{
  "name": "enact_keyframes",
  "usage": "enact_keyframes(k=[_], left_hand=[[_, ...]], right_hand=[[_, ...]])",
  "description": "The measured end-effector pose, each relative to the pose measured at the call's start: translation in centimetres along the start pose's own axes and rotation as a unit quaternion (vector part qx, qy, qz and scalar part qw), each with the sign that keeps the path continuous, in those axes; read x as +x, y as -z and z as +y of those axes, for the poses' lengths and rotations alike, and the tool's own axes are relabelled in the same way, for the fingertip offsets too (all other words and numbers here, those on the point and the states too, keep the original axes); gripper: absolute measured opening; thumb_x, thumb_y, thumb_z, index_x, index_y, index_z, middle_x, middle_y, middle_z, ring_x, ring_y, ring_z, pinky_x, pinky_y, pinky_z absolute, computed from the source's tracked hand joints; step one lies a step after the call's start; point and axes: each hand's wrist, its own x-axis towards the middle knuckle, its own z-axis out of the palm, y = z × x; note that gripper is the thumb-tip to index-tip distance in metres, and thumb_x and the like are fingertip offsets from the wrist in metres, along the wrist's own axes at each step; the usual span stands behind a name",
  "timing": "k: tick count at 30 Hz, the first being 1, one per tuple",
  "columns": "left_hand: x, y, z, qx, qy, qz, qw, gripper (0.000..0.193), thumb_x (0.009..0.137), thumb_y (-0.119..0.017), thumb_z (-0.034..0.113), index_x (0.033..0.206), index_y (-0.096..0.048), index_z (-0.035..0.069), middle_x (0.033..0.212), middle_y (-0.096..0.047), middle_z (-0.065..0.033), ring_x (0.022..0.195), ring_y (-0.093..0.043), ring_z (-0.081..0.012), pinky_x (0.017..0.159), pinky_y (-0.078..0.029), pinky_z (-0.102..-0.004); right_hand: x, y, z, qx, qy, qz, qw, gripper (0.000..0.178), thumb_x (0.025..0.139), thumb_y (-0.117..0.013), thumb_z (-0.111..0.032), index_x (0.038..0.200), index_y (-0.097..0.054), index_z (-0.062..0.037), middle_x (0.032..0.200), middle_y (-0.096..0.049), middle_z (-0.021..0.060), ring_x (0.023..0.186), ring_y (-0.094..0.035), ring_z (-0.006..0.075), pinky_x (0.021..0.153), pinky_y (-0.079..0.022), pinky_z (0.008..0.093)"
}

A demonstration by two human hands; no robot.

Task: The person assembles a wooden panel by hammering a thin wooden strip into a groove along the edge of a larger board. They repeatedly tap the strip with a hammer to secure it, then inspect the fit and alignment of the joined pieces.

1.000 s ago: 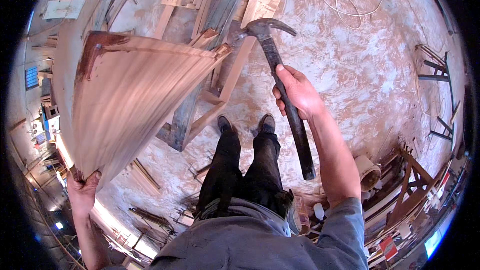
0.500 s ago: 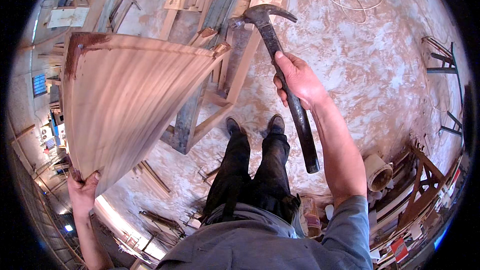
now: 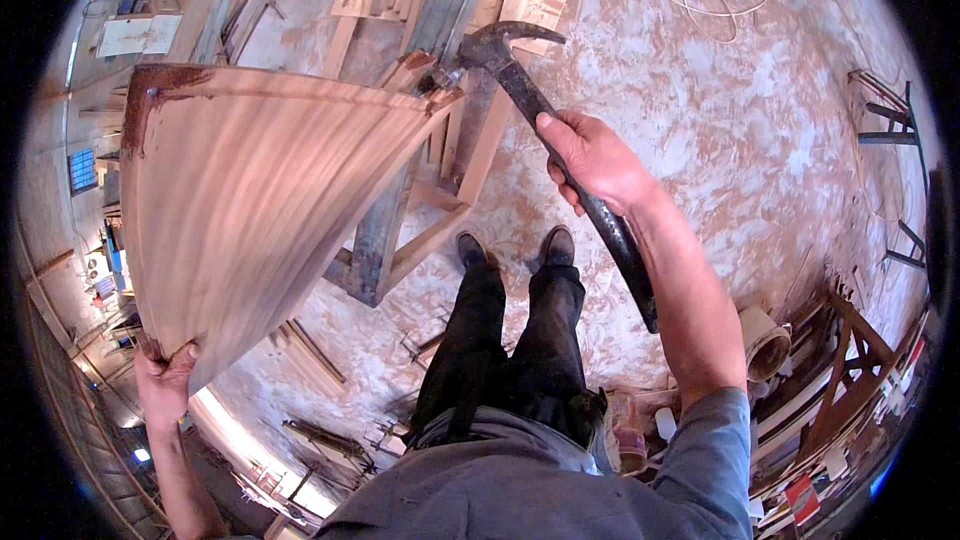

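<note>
Item: wooden panel (image 3: 250, 210), pale and striped, reddish-brown stain at its upper left corner; tilted up at the person's left. Lower corner grasped by the left hand (image 3: 166, 380), thumb on the near face, other fingers mostly hidden from where I stand.

Item: claw hammer (image 3: 522, 92), dark handle, clenched in the right hand (image 3: 600, 165), fingers wrapped around the shaft, thumb along it. Striking face at the panel's upper right corner; contact cannot be told.

Item: grey beam (image 3: 375, 245), passing behind the panel's right edge.

Item: white cable (image 3: 735, 14), looped on the floor (image 3: 700, 140).

Item: bucket (image 3: 757, 328), pale, beyond the right forearm.
</note>
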Motion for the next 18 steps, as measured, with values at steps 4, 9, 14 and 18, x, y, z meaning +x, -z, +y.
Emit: enact_keyframes(k=[4,9,14,18], left_hand=[[0.04,-0.24,-0.05,-0.014,-0.024,0.016,0.999,0.048,0.084,-0.074,0.007,0.127,-0.053,-0.002,0.119,-0.064,-0.0086,0.106,-0.060,-0.0178,0.094,-0.046,-0.0316],[0.13,0.11,-0.38,-0.022,-0.032,0.006,0.999,0.045,0.086,-0.072,0.006,0.126,-0.054,-0.002,0.119,-0.064,-0.0086,0.105,-0.061,-0.0179,0.093,-0.046,-0.0317],[0.19,0.18,-0.60,-0.001,-0.036,0.008,0.999,0.044,0.085,-0.073,0.005,0.125,-0.055,-0.002,0.117,-0.065,-0.0082,0.104,-0.061,-0.0171,0.093,-0.046,-0.0318],[0.38,-0.25,-0.18,0.010,-0.068,-0.002,0.998,0.046,0.087,-0.071,0.012,0.126,-0.051,-0.003,0.118,-0.063,-0.0106,0.104,-0.059,-0.0193,0.092,-0.047,-0.0333]], right_hand=[[-0.08,0.06,-0.13,0.039,0.035,0.035,0.998,0.041,0.100,-0.049,-0.042,0.110,-0.053,-0.0025,0.062,-0.049,0.0006,0.040,-0.046,0.0101,0.035,-0.039,0.0282],[-0.38,-0.05,-0.18,-0.011,-0.009,0.003,1.000,0.038,0.100,-0.049,-0.041,0.109,-0.055,-0.0040,0.060,-0.048,0.0000,0.040,-0.045,0.0100,0.034,-0.039,0.0283],[-0.31,-0.38,-0.13,0.023,0.019,0.025,0.999,0.040,0.100,-0.049,-0.042,0.107,-0.054,-0.0035,0.061,-0.048,0.0007,0.040,-0.045,0.0106,0.034,-0.039,0.0282],[-0.36,-0.66,0.01,0.006,-0.009,0.007,1.000,0.039,0.100,-0.048,-0.042,0.102,-0.053,-0.0030,0.061,-0.048,0.0018,0.040,-0.046,0.0110,0.034,-0.039,0.0288]])
